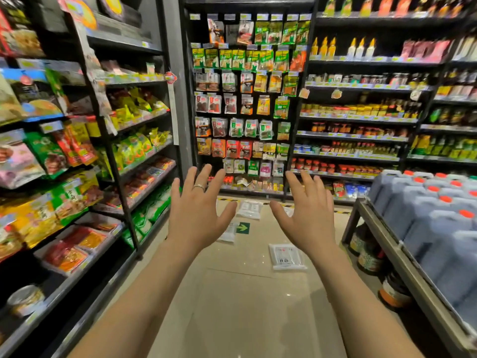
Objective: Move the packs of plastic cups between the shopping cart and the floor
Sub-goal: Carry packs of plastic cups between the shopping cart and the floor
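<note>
Clear-plastic packs of cups [285,255] lie on the floor [245,306] toward twelve o'clock; left hand [196,213] and right hand [307,215] are spread, holding nothing (cart unseen). Best crouch and take the nearest by both edges.

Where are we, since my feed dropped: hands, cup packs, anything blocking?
Left hand and right hand open, empty. At least three cup packs on floor ahead; cart not in view. Jug rack close on right.
</note>
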`<state>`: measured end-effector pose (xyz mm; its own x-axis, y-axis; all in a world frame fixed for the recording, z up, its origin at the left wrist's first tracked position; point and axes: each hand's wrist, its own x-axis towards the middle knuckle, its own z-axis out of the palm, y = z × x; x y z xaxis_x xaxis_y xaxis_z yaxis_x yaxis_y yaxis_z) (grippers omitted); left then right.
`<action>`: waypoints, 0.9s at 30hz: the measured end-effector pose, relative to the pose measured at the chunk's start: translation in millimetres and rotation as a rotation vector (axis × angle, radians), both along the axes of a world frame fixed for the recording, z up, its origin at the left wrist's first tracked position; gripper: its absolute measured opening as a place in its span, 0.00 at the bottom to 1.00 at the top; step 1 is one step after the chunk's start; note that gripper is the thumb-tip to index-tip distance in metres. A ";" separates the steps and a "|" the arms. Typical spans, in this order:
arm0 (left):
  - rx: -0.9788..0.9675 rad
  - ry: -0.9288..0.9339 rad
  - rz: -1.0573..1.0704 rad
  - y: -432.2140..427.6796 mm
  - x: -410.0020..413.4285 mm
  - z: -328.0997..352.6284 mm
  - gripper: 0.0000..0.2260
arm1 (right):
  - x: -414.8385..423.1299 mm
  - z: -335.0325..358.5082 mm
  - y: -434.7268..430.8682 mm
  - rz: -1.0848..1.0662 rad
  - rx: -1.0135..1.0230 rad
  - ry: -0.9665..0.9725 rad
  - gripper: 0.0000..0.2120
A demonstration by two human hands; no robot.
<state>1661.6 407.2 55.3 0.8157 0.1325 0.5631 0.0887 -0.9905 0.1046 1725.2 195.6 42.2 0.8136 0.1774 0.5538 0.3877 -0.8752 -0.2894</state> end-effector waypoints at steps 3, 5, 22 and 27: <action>-0.009 0.000 -0.035 -0.4 43.6 -0.3 0.35 | 38.2 0.9 -4.2 -0.037 -0.008 -0.017 0.34; -0.018 0.003 -0.060 0.2 74.2 -2.9 0.35 | 64.5 0.8 -5.6 -0.066 -0.014 -0.014 0.34; -0.055 0.013 -0.313 92.1 386.0 -5.7 0.31 | 314.5 3.9 75.5 -0.296 -0.031 -0.087 0.33; -0.074 0.054 -0.379 103.3 450.8 -19.5 0.32 | 362.0 -15.9 89.6 -0.345 -0.032 -0.036 0.33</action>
